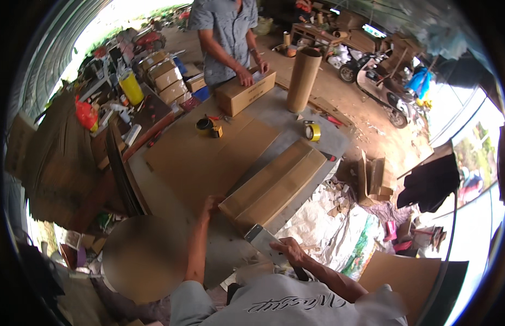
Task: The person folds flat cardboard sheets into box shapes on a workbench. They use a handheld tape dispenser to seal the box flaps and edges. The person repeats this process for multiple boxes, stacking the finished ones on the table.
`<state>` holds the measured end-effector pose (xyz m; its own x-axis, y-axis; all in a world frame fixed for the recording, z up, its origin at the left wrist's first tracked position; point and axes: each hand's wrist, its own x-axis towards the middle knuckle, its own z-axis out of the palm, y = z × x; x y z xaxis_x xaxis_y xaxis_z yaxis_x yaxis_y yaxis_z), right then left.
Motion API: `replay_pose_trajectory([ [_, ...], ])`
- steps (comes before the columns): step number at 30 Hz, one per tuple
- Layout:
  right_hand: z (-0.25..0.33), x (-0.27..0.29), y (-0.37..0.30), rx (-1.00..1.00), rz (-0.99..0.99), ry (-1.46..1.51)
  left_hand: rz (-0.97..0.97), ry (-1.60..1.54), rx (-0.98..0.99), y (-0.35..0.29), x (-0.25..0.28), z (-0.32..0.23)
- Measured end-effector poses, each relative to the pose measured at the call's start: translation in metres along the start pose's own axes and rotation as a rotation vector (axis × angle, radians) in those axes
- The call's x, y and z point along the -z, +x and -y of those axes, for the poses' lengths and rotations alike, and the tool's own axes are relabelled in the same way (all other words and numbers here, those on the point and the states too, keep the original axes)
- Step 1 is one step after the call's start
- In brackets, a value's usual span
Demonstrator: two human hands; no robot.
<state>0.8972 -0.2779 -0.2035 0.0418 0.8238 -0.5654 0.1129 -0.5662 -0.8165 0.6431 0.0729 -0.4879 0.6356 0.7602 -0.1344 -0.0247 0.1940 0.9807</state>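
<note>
A long closed cardboard box [277, 182] lies slantwise on the table in front of me. By its near left corner is my left hand [212, 205], fingers loosely stretched toward the cardboard. My right hand [289, 250] is closed on a flat grey metal tool [263, 242], held against the near end of the box; its exact kind is unclear. Left of the box lies a flat cardboard sheet [203, 160], with a tape measure [216, 131] and a dark roll [204, 124] at its far edge. A roll of yellow tape [313, 132] rests beyond the box.
Across the table [339, 142], a person [225, 43] has both hands on another cardboard box [246, 93]. Beside it stands an upright cardboard tube [304, 80]. Stacked cardboard [57, 157] fills the left, and a scooter [380, 89] is parked at the far right.
</note>
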Motion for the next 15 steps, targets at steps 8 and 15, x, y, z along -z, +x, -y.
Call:
replay_pose_trajectory([
  [8,0.0,-0.009,0.01,0.069,-0.046,-0.144,-0.14,0.8,-0.18,-0.017,0.023,-0.032],
  [15,-0.016,-0.007,0.01,0.069,-0.056,-0.049,-0.419,0.416,-0.06,-0.104,-0.099,-0.174],
])
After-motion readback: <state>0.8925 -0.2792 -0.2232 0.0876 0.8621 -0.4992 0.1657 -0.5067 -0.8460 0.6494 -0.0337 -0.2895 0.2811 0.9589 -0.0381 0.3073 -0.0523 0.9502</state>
